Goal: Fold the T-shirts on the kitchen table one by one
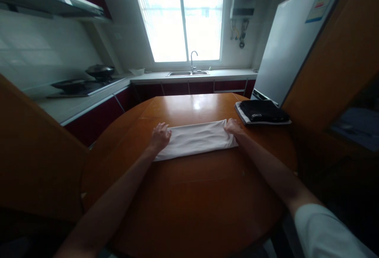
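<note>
A white cloth (pixel 197 137), folded into a long flat strip with light creases, lies across the middle of the wooden table (pixel 189 194). At its left end is my left hand (pixel 160 136), fingers bent and apart, touching the cloth's edge. My right hand (pixel 233 127) has its fingers closed around the far right corner of the strip. The right fingertips are partly hidden by the hand itself. What kind of cloth item it is cannot be made out.
Folded dark and white clothes (pixel 263 110) are stacked at the table's right edge, near the fridge (pixel 291 48). Beyond the table run a counter with a sink (pixel 188 73) and, to the left, a stove with a lidded pan (pixel 100 71).
</note>
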{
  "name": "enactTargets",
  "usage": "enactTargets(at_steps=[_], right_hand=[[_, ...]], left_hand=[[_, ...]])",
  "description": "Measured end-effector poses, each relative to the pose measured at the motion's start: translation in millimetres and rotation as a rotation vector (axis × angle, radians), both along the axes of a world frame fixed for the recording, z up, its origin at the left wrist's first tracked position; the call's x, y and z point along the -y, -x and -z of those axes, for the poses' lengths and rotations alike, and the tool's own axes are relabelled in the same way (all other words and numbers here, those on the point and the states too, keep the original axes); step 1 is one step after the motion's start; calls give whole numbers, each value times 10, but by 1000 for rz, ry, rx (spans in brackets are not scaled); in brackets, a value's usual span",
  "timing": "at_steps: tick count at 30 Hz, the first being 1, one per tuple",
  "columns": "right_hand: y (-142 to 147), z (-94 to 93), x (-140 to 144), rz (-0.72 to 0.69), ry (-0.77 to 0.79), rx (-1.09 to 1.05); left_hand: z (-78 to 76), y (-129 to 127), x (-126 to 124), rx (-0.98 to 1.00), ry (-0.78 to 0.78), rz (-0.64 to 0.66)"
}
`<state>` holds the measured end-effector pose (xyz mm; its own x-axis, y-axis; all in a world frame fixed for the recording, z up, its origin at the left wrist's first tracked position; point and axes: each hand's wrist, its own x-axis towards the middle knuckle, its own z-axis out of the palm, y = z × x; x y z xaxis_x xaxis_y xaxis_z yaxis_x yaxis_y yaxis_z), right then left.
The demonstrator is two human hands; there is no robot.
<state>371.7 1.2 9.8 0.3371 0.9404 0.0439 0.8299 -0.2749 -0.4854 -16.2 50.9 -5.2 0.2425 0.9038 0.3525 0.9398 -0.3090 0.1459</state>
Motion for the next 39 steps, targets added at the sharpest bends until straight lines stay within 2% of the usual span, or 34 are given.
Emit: enactTargets(at_steps=[3,6,9,14,19,22,25,28,31,34,37,39], right_hand=[[-105,-33,1,30,56,-64],[-133,-57,17,22,68,-168],[-113,-79,47,-30,75,-314],[-20,-153,116,-190,66,-543],[156,-261,167,-386,25,-816],[409,-263,187,-387,-9,-841],[797,-160,221,-385,-107,-806],[1202,15,271,-488,-161,-872],[1440,153,308,-578,-219,-965],[1431,201,313,-503,-368,-878],[1286,201,325,-348,-514,-672],[1206,194,366,-323,-561,-550]], left_hand=[[53,-339,221,-18,-14,248],[135,-561,367,-22,21,412],[172,-637,415,-20,55,483],[113,-625,420,60,50,513],[85,-723,473,375,123,564],[100,-840,524,680,296,625],[111,-911,548,950,463,687],[112,-893,515,1037,470,639],[119,-829,447,998,396,471],[138,-795,409,966,387,357],[135,-796,431,955,402,371],[85,-782,456,975,427,360]])
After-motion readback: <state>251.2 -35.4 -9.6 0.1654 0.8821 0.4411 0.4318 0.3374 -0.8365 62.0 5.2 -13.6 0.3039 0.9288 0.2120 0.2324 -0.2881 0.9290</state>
